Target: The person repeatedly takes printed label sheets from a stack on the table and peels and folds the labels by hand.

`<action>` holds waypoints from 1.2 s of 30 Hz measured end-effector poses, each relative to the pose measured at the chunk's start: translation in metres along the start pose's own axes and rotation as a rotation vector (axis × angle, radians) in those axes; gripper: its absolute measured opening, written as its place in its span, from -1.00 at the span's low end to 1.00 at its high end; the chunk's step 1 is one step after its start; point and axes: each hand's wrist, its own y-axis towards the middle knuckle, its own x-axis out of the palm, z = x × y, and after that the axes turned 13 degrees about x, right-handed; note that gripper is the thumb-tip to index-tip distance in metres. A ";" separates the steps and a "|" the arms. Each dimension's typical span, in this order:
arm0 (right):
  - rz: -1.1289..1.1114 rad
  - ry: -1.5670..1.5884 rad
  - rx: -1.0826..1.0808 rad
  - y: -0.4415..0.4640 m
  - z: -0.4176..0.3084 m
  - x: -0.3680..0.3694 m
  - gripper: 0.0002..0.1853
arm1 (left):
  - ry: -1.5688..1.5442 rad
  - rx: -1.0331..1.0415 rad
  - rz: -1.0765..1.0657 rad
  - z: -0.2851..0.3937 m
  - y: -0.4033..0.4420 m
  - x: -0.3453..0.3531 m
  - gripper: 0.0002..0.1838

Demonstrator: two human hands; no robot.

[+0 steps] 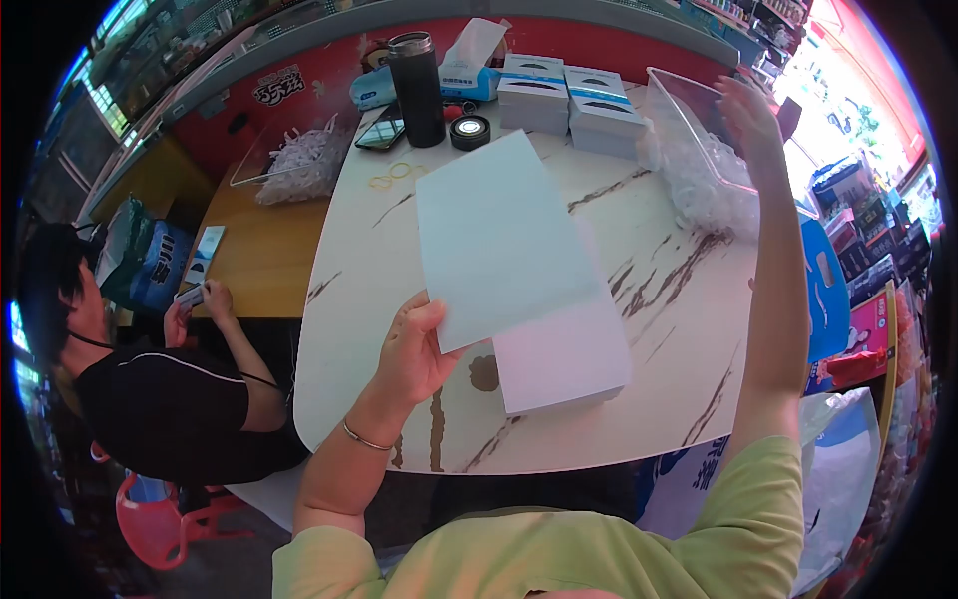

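Note:
My left hand (417,349) grips the lower left corner of a pale white sheet-like piece (509,240), thumb on top. Its lower part overlaps a white stack or box (569,359) lying on the marble-patterned table (344,399). My right hand (748,110) is raised at the far right, fingers apart and holding nothing, beside a clear plastic bin (699,120) with crinkled clear plastic pieces (699,185) in and around it.
Behind are a black tumbler (416,95), a round black lid (470,132), a phone (382,130), rubber bands (394,175), a tissue pack (467,82) and white boxes (606,115). A co-worker (150,399) sits at left by a wooden table (259,250).

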 end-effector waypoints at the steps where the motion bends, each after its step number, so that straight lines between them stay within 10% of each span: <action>1: -0.093 -0.086 -0.128 -0.024 -0.014 0.024 -0.51 | -0.016 0.003 -0.015 -0.001 -0.001 -0.001 -0.61; 5: -0.353 -0.450 -0.567 -0.136 -0.058 0.096 -0.34 | -0.024 -0.003 -0.016 -0.001 -0.003 0.001 -0.60; 10: -0.431 -0.291 -0.870 -0.171 -0.064 0.122 -0.79 | -0.040 -0.099 -0.225 0.002 -0.003 -0.012 -0.64; 22: -0.803 -0.054 -0.675 -0.189 -0.058 0.134 -0.83 | 0.175 0.105 0.033 0.014 0.004 0.015 -0.42; 28: -0.774 0.091 -0.422 -0.182 -0.045 0.134 -0.87 | -0.273 -0.076 -0.005 0.017 0.007 0.013 -0.58; 36: -0.730 0.100 -0.443 -0.186 -0.044 0.139 -0.81 | 0.133 -0.017 -0.229 0.008 0.007 -0.013 -0.65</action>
